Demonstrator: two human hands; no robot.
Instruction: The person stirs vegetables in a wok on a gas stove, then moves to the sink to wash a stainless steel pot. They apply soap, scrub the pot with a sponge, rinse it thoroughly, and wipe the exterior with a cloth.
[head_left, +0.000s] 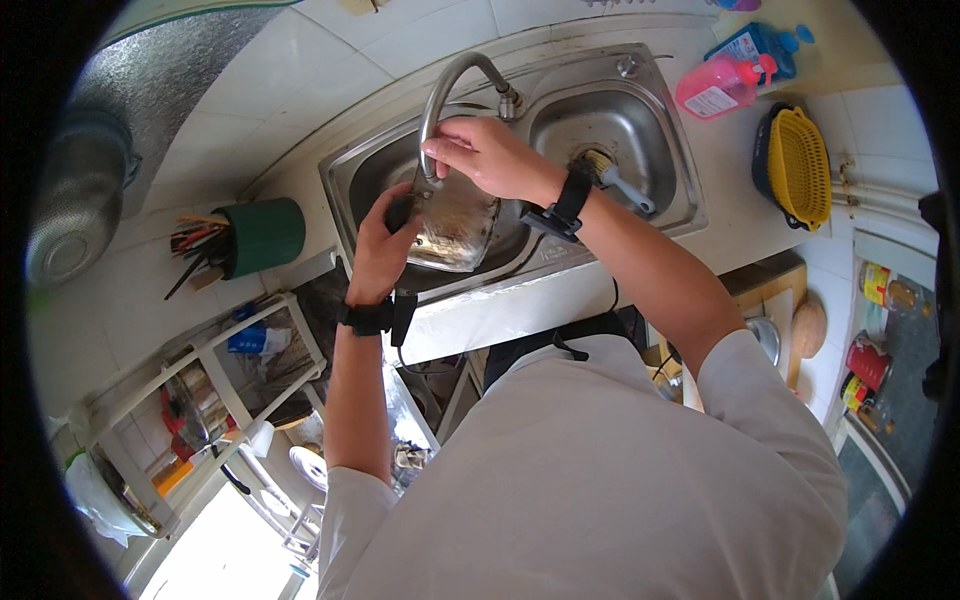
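Note:
My left hand is curled at the left side of a brown-stained, square-cornered metal pan or plate, which is tilted in the left basin of a steel double sink. Something dark shows between its thumb and fingers; its kind is unclear. Above the pan, my right hand has its thumb and fingertips against the lower end of the curved steel faucet spout. Behind that hand, the far part of the pan is hidden. A scrub brush with a pale grey handle lies in the right basin.
A pink pump bottle, a blue bottle and yellow and dark baskets stand right of the sink. Left of it sits a green utensil holder. A white rack stands lower left, near my left forearm.

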